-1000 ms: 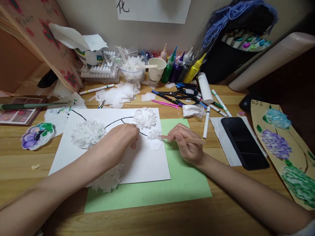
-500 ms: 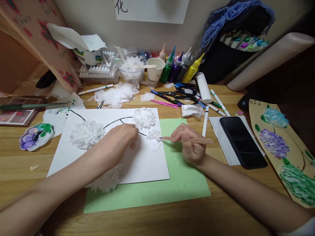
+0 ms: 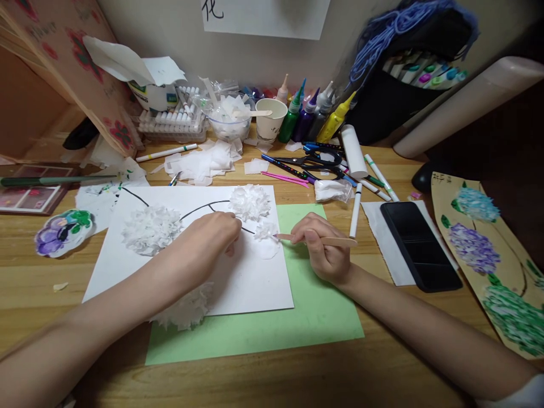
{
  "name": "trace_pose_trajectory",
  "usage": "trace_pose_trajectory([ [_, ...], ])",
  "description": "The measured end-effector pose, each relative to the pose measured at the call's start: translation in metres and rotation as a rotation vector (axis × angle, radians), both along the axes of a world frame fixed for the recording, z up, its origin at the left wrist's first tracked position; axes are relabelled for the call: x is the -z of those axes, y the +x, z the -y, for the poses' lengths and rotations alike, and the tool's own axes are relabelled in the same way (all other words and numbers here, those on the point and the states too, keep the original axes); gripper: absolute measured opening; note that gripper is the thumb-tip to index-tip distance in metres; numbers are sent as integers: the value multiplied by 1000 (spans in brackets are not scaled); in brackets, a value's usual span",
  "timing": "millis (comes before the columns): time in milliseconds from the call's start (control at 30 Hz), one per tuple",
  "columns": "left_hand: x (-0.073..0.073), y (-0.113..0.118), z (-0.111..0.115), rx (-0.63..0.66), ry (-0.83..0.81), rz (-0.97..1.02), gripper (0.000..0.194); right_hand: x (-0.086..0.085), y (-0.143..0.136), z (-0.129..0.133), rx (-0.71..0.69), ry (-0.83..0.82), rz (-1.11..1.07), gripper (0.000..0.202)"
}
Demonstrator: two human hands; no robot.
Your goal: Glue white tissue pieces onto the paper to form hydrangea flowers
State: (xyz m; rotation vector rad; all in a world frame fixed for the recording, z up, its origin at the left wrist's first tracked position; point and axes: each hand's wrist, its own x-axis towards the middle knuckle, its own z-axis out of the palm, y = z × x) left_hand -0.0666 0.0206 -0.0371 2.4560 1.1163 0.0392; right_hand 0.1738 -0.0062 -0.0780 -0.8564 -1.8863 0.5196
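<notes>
Item, right hand (image 3: 325, 246): I view it with thumb and fingers pinched on a wooden craft stick (image 3: 340, 241), its tip at the right edge of a small white tissue-paper flower (image 3: 266, 231); whether tip and petals touch, I cannot tell.
Item, left hand (image 3: 216, 238): fingers curled downward over the white sheet (image 3: 255, 286), well apart from the right hand; whether they grip anything, my view does not show.
Item, the small flower: on the sheet's right part, at the upper side of a white round patch (image 3: 267, 250), beside the end of a drawn black line (image 3: 193, 211).
Item, two fuller tissue flowers: one (image 3: 151, 231) at the sheet's left, one (image 3: 250, 202) at its upper right. A third (image 3: 187, 310) shows partly behind the left forearm.
Item, green sheet (image 3: 255, 341): beneath the white one, on a wooden table (image 3: 204, 385).
Item, behind the sheets: loose tissue pieces (image 3: 204, 161), black scissors (image 3: 318, 160), paper cup (image 3: 271, 124).
Item, at my right: black phone (image 3: 420, 245) upon white paper (image 3: 395, 266).
</notes>
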Motion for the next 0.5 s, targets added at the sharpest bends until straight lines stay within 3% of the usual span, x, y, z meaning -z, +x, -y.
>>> trace_pose_trajectory([
  [267,-3,1,0,5,5,9,14,-2,-1,-3,-76,-24,24,25],
  [500,-4,3,-1,-21,-29,-8,13,4,3,1,85,-65,-322,34],
])
